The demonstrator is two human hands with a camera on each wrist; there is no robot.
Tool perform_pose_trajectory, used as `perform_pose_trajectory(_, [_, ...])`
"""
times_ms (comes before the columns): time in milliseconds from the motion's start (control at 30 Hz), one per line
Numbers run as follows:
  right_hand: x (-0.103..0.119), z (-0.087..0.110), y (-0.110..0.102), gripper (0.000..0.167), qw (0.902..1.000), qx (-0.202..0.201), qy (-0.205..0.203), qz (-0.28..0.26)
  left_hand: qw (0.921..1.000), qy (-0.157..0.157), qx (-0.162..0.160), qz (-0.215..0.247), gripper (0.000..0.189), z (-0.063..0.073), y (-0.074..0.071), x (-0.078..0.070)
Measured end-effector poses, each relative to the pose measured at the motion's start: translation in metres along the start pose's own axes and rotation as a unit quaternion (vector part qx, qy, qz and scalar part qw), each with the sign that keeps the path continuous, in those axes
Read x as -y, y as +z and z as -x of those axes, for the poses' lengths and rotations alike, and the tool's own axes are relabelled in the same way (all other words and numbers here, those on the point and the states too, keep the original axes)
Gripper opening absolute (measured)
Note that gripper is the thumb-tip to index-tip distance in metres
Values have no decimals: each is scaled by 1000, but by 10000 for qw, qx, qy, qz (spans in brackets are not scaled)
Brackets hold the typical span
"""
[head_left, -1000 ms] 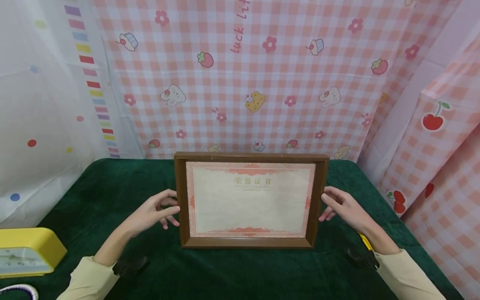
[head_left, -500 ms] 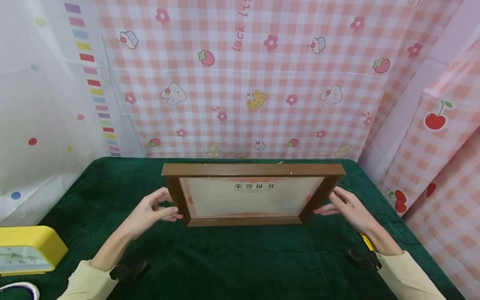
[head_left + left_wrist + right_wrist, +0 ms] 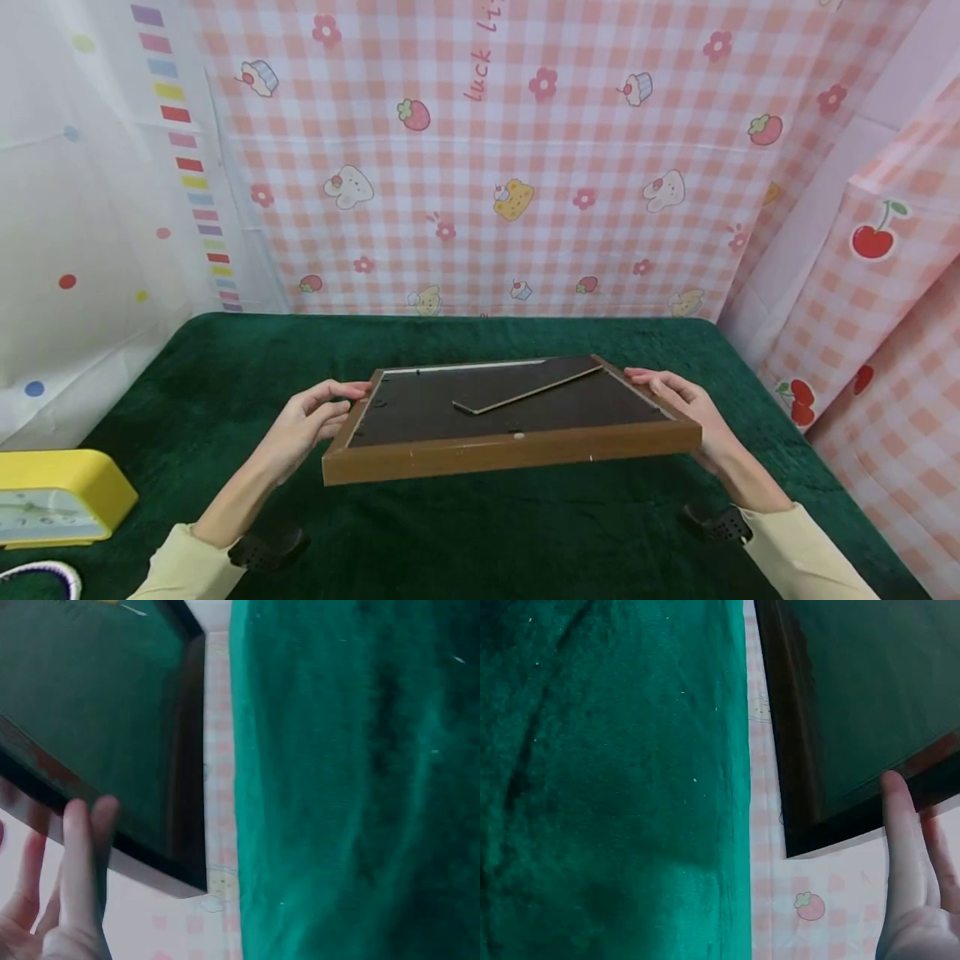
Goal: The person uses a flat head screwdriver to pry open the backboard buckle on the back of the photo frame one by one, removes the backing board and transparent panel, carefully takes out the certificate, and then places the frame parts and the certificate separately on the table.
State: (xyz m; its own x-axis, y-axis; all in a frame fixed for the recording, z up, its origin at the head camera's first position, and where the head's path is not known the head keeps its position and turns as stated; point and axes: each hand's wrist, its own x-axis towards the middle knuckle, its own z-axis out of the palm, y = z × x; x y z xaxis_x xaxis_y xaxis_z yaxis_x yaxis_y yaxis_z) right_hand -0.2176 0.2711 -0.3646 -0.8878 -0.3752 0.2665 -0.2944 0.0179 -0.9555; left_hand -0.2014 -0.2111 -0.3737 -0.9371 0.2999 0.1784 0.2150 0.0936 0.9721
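Observation:
A brown wooden picture frame (image 3: 517,423) hangs tilted above the green cloth, its dark backing turned up toward me. A thin metal strut (image 3: 536,390) lies across the backing. My left hand (image 3: 307,417) holds the frame's left side and my right hand (image 3: 693,404) its right side. In the left wrist view, fingers (image 3: 79,851) press against the frame's edge below the glass front (image 3: 97,697). The right wrist view has a finger (image 3: 901,825) along the opposite edge. The certificate inside is hidden from the head view.
A yellow clock (image 3: 67,492) stands at the left on the green-covered table (image 3: 480,533). In front of it lies part of a white and purple loop (image 3: 52,569). A pink checked curtain (image 3: 465,183) hangs behind, with more cloth at both sides.
The frame has turned over: its certificate front faced me a second ago, then leaned away, and now its back shows. Both hands stay at its sides, fingers shifted.

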Motion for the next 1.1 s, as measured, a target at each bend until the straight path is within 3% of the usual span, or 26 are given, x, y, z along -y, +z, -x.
perform_pose_trajectory(133, [-4, 0, 2, 38, 9989, 117, 414, 203, 9999, -3, 42, -134, 36, -1, 2, 9])
perform_pose_trajectory(300, [-14, -3, -1, 49, 9963, 296, 801, -23, 9987, -108, 178, -455, 56, -2, 3, 16])
perform_pose_trajectory(667, [-37, -9, -5, 62, 9845, 461, 1692, 41, 9940, -734, 712, -396, 68, -17, 6, 30])
perform_pose_trajectory(1100, [-54, -11, 0, 66, 9791, 511, 1967, 124, 9874, -943, 959, -832, 68, -18, 10, 45])
